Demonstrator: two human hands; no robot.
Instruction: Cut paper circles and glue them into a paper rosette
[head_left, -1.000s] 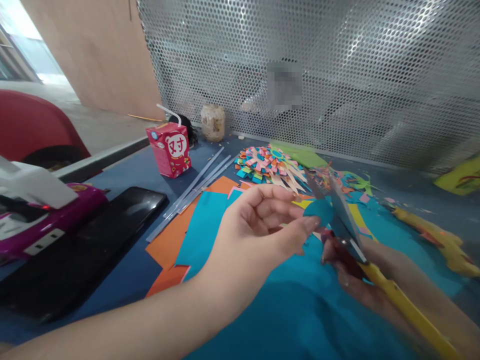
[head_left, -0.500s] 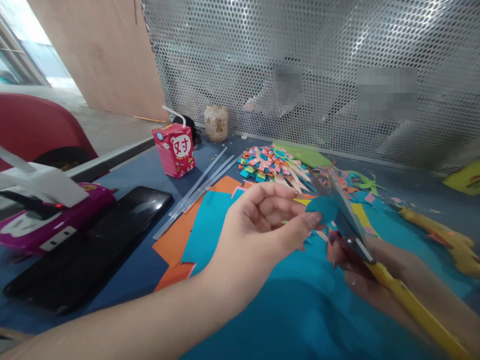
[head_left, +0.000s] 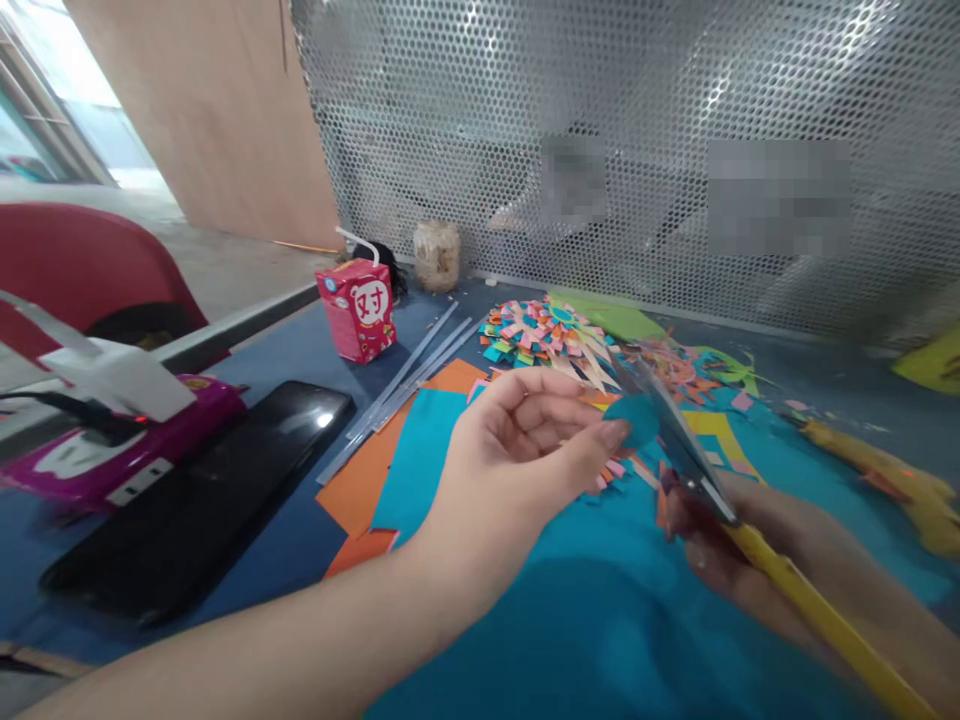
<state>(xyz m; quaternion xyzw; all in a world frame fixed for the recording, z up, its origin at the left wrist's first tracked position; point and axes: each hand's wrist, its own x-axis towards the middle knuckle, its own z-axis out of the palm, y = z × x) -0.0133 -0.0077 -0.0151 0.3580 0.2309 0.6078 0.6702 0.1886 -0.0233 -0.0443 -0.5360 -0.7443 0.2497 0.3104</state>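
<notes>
My left hand (head_left: 517,450) is raised over the table, thumb and fingers pinched on a small rounded piece of teal paper (head_left: 634,418). My right hand (head_left: 720,545) grips yellow-handled scissors (head_left: 697,470), whose blades are at the right edge of that teal piece. Under both hands lies a big teal sheet (head_left: 600,620). Behind them sits a round pile of woven coloured paper strips (head_left: 547,335).
Orange and teal sheets (head_left: 390,460) lie left of my hands, with clear strips (head_left: 409,375), a red drink carton (head_left: 358,310), a black phone (head_left: 202,490) and a purple device (head_left: 112,440). A jar (head_left: 437,255) stands by the perforated metal screen (head_left: 675,150). Yellow objects (head_left: 885,470) lie right.
The view has shifted slightly, so the table things sit further right. My hands hold the same pose, with the scissors still at the teal piece.
</notes>
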